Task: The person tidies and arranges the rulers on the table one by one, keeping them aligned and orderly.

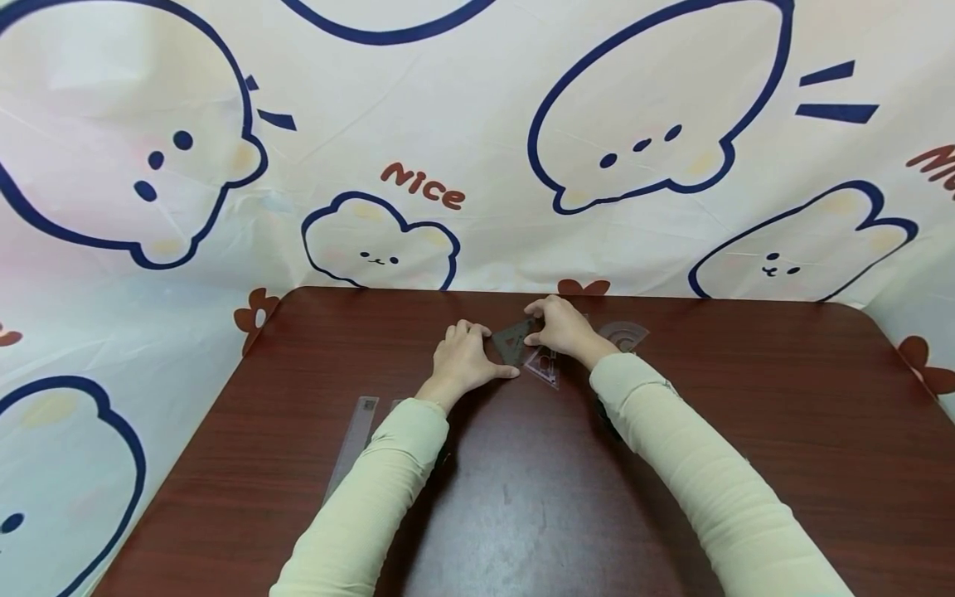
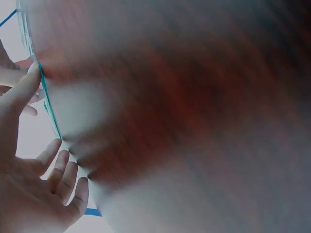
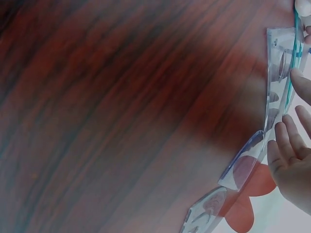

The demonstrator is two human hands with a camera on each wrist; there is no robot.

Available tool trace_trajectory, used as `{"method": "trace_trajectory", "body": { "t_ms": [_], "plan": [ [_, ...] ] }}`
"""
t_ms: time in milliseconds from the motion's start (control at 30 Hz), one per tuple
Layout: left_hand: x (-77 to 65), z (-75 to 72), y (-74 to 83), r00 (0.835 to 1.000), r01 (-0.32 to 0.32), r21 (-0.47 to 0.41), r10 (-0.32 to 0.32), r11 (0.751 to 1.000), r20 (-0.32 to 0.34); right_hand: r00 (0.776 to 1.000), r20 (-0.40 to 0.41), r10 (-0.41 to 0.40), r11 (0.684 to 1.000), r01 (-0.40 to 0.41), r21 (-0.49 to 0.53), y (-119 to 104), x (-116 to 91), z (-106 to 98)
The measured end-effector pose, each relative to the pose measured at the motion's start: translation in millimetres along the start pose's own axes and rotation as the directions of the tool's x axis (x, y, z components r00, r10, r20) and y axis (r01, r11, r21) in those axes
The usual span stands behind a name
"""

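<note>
A dark, see-through set square (image 1: 511, 342) with a triangular cut-out lies between both hands near the table's far edge. My left hand (image 1: 464, 361) holds it at two corners, thumb at the near one and index finger at the left one; its other fingers are spread in the left wrist view. Thumb and fingers of my right hand (image 1: 567, 330) hold the set square's upper right corner. Just below the right hand lies a clear set square (image 1: 543, 365), partly covered. A clear protractor (image 1: 623, 333) lies right of the right wrist.
A clear ruler (image 1: 351, 444) lies at the left, partly behind the left sleeve, with the tip of another clear piece (image 1: 395, 405) beside it. The brown tabletop (image 1: 746, 414) ends at a printed cloth (image 1: 507, 240). In the right wrist view, a purple-edged clear piece (image 3: 238, 165) lies near the protractor.
</note>
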State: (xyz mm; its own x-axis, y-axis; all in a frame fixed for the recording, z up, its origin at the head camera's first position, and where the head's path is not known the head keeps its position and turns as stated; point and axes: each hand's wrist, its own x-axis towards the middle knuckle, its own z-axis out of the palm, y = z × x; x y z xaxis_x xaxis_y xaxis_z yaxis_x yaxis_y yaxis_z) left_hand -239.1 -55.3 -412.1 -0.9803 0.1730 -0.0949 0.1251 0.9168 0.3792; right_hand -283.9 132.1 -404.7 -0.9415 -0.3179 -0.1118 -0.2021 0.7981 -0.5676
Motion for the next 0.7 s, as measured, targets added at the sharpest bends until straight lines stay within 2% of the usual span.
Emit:
{"method": "trace_trajectory", "body": {
  "t_ms": [300,533,700],
  "plan": [
    [1.4,-1.1,-0.6,1.0,-0.002,-0.004,0.002,1.0,0.007,0.999,-0.031,-0.033,0.999,0.033,-0.002,-5.5,-0.6,-2.4],
    [1.7,-1.5,-2.3,1.0,-0.018,-0.061,0.018,0.998,0.003,0.998,-0.033,-0.051,0.999,0.051,-0.007,-8.6,-0.4,-5.1],
    [2.0,-0.7,-0.5,0.999,-0.037,-0.111,0.035,0.993,-0.024,0.998,-0.047,-0.041,0.999,0.041,-0.011,-8.0,-1.5,-7.9]
  ]
}}
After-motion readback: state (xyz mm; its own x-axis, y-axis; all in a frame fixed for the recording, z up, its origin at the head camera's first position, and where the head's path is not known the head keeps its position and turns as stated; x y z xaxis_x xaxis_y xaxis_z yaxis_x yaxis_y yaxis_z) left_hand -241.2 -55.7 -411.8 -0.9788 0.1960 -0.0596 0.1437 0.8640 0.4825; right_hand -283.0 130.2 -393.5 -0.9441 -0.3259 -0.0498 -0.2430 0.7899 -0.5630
